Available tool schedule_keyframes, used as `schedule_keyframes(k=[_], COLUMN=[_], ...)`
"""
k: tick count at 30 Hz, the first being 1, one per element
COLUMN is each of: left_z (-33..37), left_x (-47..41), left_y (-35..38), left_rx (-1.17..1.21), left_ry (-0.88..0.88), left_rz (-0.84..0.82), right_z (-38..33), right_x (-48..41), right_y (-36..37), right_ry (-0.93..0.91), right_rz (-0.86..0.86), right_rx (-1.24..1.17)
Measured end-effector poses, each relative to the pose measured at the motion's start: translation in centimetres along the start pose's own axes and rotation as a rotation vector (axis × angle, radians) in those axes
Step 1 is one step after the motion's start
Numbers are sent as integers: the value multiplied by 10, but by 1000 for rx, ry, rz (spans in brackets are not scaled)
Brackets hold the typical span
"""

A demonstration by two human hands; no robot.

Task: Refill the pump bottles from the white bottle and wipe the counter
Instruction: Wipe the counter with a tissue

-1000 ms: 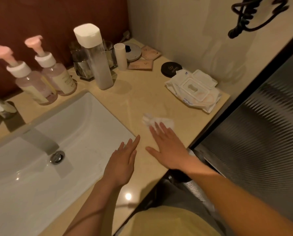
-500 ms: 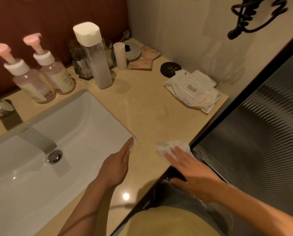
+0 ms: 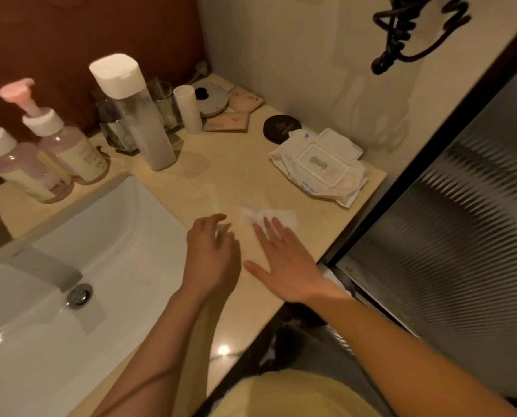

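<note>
Wipe point(image 3: 267, 216) now lies back from near edge of counter point(image 3: 236, 182), pressed under flat right hand point(image 3: 284, 260); left hand point(image 3: 212, 254) loose, empty; keep pressure even, strokes overlapping.

One head-worn wide-angle view, forward and steeply down, close above the counter point(image 3: 221, 176) and the sink point(image 3: 124, 236)

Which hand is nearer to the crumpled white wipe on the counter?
Right. The right hand lies flat with its fingers on the wipe; the left hand is apart from it, toward the sink.
</note>
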State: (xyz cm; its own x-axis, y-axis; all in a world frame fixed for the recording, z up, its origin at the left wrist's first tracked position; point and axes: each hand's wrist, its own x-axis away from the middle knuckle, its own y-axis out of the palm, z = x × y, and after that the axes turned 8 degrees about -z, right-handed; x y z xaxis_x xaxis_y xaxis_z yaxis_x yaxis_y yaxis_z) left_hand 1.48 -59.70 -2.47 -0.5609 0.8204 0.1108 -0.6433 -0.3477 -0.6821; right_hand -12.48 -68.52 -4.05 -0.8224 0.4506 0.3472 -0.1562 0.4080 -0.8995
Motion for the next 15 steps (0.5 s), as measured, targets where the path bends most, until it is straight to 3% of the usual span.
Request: schedule_keyframes(k=[4, 9, 15], left_z=[46, 83, 123], left_x=[-29, -65, -93], left_y=[15, 43, 74], left_rx=[-87, -355, -614], left_ry=[165, 301, 339], left_rz=[-134, -292, -430], right_z=[-14, 15, 84], right_x=[15, 50, 72], right_y=[9, 13, -3], right_ry=[-123, -249, -153], right_rz=[-117, -71, -126], right_rx=[60, 14, -1])
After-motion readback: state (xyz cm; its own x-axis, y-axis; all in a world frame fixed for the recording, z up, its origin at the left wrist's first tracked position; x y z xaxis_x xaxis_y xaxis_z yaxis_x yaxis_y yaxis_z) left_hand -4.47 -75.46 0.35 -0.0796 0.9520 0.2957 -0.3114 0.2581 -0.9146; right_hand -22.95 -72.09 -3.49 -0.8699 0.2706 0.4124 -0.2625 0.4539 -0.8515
